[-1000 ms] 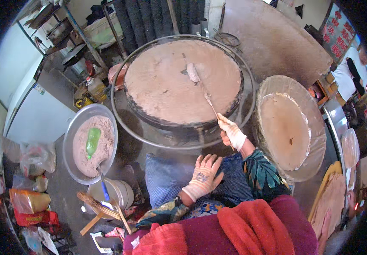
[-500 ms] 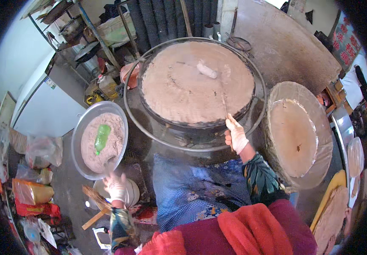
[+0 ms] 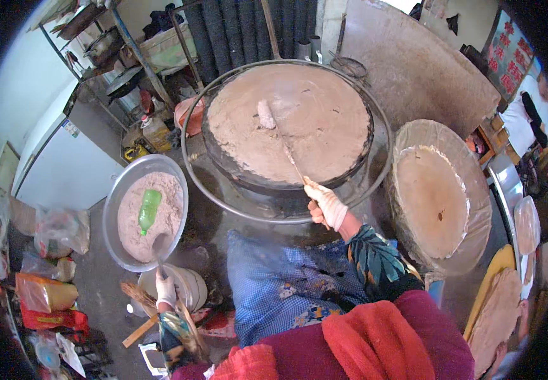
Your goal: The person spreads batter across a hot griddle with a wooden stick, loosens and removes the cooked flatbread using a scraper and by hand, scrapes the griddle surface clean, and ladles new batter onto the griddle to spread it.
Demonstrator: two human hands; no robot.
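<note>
Nearest, the apron [image 3: 274, 272] covers the lap between the forearms, presumably against splashes. The left hand [image 3: 166, 290] is closed round the handle of the ladle [image 3: 161, 244], whose head lies just beyond the fingers, at the near side of the mix [image 3: 131, 221] in the basin [image 3: 110, 233]. The basin seems set on this side so that the arms need not cross. The bottle [image 3: 149, 210] lies on the mix; why, cannot be told. The right hand [image 3: 326, 206], fingers wrapped narrowly round the stick [image 3: 295, 164] towards its near end, overlaps the ring [image 3: 248, 213] in this view. From that grip the stick runs forward and leftward to the roller [image 3: 265, 116], well apart from the hand and lying on the layer [image 3: 324, 120] over the griddle [image 3: 255, 182], left of its middle. Such length probably keeps the hand off the surface. The ring encircles the griddle, apart from its edge. Farther, the board [image 3: 413, 63] stands behind, perhaps as a screen.
</note>
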